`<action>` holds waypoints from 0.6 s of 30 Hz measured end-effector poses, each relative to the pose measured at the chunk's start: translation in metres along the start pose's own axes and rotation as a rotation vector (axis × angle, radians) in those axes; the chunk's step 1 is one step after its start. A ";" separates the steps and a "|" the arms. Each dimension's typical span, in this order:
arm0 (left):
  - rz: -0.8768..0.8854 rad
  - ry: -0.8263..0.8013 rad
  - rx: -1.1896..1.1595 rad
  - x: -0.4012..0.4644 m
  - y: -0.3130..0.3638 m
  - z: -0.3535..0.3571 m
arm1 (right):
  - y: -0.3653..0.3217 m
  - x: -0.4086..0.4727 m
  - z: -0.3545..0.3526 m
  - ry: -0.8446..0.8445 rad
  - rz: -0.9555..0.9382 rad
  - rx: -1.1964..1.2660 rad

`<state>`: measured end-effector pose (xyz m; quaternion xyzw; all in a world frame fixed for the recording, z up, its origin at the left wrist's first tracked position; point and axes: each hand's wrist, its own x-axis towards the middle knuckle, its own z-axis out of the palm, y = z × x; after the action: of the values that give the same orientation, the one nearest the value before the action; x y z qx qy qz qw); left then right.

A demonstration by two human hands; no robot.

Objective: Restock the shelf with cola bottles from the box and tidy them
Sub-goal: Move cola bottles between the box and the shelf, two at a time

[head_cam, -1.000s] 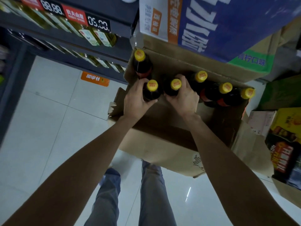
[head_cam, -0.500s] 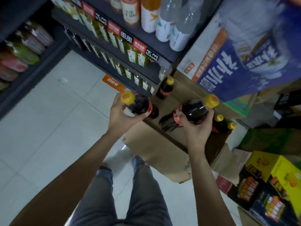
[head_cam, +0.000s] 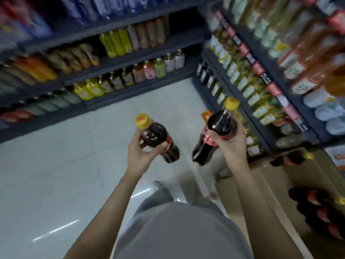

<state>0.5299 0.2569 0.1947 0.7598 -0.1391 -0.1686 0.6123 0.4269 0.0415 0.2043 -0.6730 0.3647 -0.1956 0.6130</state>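
My left hand [head_cam: 142, 154] grips a dark cola bottle [head_cam: 158, 141] with a yellow cap and red label, held up over the floor. My right hand [head_cam: 230, 144] grips a second cola bottle [head_cam: 217, 131] just to the right, cap tilted up toward the right shelf. The cardboard box [head_cam: 291, 182] lies at lower right. Several more cola bottles [head_cam: 321, 215] rest in it, partly cut off by the frame edge.
Dark shelving full of drink bottles runs along the back [head_cam: 119, 71] and up the right side [head_cam: 261, 79]. Red and black price tags [head_cam: 258, 69] line the right shelf edges. A pale tiled floor [head_cam: 61, 165] spreads left. My grey trousers [head_cam: 179, 228] fill the bottom centre.
Both hands lifted a cola bottle each out of the box and carried them up and away. The view swung left from the box toward the aisle and shelves.
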 end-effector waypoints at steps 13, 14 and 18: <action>-0.027 0.666 -0.080 0.029 -0.015 -0.307 | -0.099 0.000 0.382 -0.755 -0.162 -0.070; -0.027 0.702 -0.077 0.035 -0.017 -0.325 | -0.106 -0.001 0.407 -0.790 -0.171 -0.068; -0.017 0.786 -0.005 0.073 -0.023 -0.401 | -0.132 0.005 0.511 -0.902 -0.197 -0.037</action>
<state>0.7676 0.5857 0.2434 0.7659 0.1128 0.1298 0.6195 0.8264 0.3841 0.2430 -0.7332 -0.0007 0.0663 0.6768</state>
